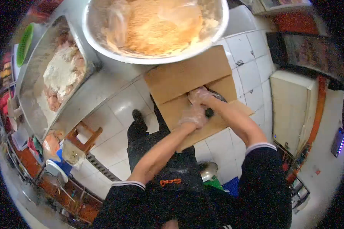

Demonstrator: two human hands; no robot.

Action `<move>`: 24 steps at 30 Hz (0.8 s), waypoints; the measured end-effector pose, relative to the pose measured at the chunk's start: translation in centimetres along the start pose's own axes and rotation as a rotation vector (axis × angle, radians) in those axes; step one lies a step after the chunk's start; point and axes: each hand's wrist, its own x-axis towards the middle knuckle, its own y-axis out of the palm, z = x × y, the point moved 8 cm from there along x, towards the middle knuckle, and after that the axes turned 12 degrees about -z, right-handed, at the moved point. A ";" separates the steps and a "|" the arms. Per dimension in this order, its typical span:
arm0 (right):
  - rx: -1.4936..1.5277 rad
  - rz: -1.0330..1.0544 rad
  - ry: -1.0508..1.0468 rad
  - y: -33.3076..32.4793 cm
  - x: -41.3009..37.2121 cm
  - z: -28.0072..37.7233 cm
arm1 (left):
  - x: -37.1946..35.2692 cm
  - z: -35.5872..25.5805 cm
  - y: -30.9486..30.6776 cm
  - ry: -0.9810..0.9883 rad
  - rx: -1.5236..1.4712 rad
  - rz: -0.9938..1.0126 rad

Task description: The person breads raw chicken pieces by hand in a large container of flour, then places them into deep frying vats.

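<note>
A brown cardboard box (187,74) sits on the tiled floor below me, its flaps spread. My left hand (193,115), in a thin clear glove, rests on the near flap at the box opening. My right hand (199,95), also gloved, reaches into the opening, next to a dark object (209,112) between the two hands. I cannot tell whether either hand grips that object. Both forearms are bare, with dark sleeves pushed up.
A large steel bowl (103,47) of orange crumb mix stands on the steel counter (90,89) above the box. Left of it a steel tray (30,97) holds floured meat pieces. A wooden stool (84,137) stands on the floor at left. A cream cabinet (294,107) is at right.
</note>
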 end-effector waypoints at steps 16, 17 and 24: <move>-0.109 -0.080 0.345 11.9 7.2 -8.9 | -1.5 3.5 2.3 0.139 0.007 -0.168; -0.127 -0.084 0.341 12.4 6.5 -9.5 | -2.5 3.2 1.6 0.178 -0.016 -0.286; 0.103 -0.559 0.070 -3.7 -2.4 -3.0 | -2.1 4.8 4.8 0.287 -0.076 -0.197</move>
